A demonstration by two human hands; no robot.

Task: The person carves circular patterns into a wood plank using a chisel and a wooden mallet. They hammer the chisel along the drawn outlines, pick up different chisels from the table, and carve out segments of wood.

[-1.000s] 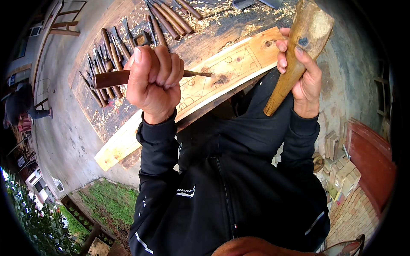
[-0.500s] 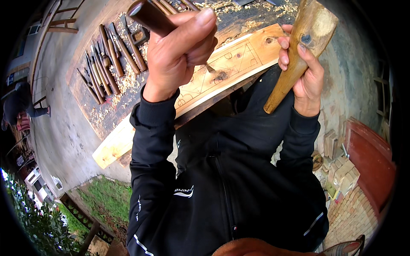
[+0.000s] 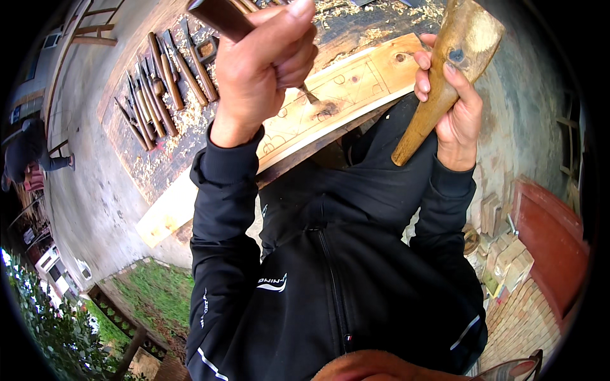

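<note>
My left hand (image 3: 264, 73) is closed round the dark wooden handle of a chisel (image 3: 222, 19). The chisel leans, and its narrow metal end comes down at a dark knot on a pale wooden board (image 3: 359, 82). Pencil lines and curved marks cover part of this long board, which slants across the bench's near edge. In my right hand (image 3: 459, 105) is a wooden mallet (image 3: 473, 38), gripped round its tapering handle with the thick head up. The mallet is apart from the chisel, off to its right.
Several chisels and gouges (image 3: 152, 98) lie in a row on the worn workbench (image 3: 130, 155), among wood shavings (image 3: 187, 127). At the far left another person (image 3: 32, 152) bends over. Stacked bricks (image 3: 508, 260) and a reddish panel (image 3: 549, 238) stand at the lower right.
My left hand and the chisel have shifted slightly left and up in the picture. The mallet stays almost where it was, both grips unchanged.
</note>
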